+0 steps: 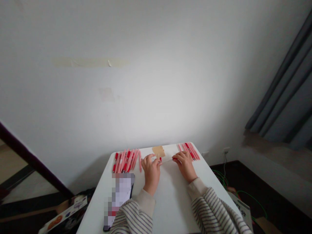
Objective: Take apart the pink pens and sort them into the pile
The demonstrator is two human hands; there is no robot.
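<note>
Over the far part of the white table [168, 198], my left hand [151, 172] is closed in a pinch, with a small red pen piece [160, 159] showing at its fingertips. Facing it across a narrow gap, my right hand [186, 165] pinches another slim red pen piece [174, 159]; fingers hide most of both. Left of my left hand lies a row of pink and red pens [125, 161], with one pink pen [140, 162] slightly apart. A smaller group of pink and red pens [192, 151] lies beyond my right hand.
A tan patch [159, 151] lies at the table's far edge, by the wall [156, 81]. A phone [125, 188], its screen blurred out, rests beside my left forearm. Green cables [220, 177] and boxes are on the floor right of the table; a grey curtain [285, 107] hangs there.
</note>
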